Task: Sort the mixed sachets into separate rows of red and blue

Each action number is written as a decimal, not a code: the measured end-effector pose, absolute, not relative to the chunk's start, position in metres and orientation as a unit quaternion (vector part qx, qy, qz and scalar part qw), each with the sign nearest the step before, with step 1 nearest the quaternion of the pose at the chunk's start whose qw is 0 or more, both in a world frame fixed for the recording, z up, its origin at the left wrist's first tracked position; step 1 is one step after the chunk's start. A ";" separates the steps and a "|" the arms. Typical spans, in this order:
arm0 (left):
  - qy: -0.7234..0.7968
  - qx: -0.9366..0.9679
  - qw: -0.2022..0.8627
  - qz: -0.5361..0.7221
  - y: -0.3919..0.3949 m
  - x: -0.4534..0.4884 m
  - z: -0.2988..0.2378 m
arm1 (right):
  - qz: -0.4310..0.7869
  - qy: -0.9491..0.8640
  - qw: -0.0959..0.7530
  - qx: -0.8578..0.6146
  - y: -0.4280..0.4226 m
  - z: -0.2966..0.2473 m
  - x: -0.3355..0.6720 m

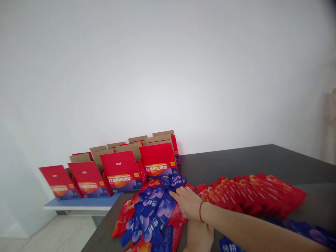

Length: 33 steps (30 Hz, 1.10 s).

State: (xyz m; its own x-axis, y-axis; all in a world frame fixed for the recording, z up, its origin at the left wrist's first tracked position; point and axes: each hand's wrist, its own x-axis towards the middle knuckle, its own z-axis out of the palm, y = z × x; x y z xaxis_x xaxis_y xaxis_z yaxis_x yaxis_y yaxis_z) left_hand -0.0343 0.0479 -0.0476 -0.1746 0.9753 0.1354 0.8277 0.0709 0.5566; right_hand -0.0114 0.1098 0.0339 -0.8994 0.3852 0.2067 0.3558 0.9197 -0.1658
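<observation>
My right hand point(187, 201), with a dark red band at the wrist, reaches in from the lower right. Its fingers are bent over the upper edge of a blue spouted pouch point(166, 207) in a mixed pile. Under my right wrist, at the bottom edge, shows part of my left hand point(200, 233); its fingers are hidden. Blue pouches with purple print lie loosely over red pouches point(125, 214) in this pile. Right of my hands, a slanting row of overlapping red pouches point(252, 192) lies on the dark table.
Several open red cartons point(120, 171) with raised flaps stand at the left, some on a blue-topped bench point(86, 203). More blue pouches point(296, 229) lie beneath my right forearm, near the front. The dark table point(225, 162) reaches back to a white wall point(168, 77).
</observation>
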 end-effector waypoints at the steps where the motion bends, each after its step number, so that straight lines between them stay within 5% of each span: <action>1: 0.716 0.627 0.139 0.274 0.047 -0.034 -0.048 | 0.075 -0.969 0.122 -0.201 0.110 0.034 -0.008; 10: 0.633 0.588 0.203 0.461 0.034 -0.035 -0.026 | 0.196 -0.911 0.160 -0.326 0.127 0.040 0.006; 20: 0.405 0.225 0.600 0.652 0.022 -0.064 -0.014 | 0.125 -0.937 0.175 -0.275 0.092 0.038 0.035; 25: 0.361 0.141 0.548 0.741 0.022 -0.067 -0.011 | 0.166 -0.949 0.223 -0.149 0.069 0.027 0.051; 29: 0.355 0.151 0.526 0.758 0.019 -0.066 -0.007 | 0.325 -0.856 0.306 -0.261 0.075 0.026 0.059; 33: 0.362 0.199 0.496 0.764 0.018 -0.057 -0.002 | 0.544 -0.748 0.176 -0.338 0.083 0.022 0.051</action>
State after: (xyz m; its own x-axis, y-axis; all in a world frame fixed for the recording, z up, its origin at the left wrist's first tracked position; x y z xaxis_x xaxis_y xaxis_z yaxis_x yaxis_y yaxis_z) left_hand -0.0570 0.0176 -0.0023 -0.4287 0.9017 -0.0557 -0.6141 -0.2456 0.7500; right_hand 0.0511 0.0833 0.0225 -0.7098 0.6965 -0.1048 0.3145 0.1802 -0.9320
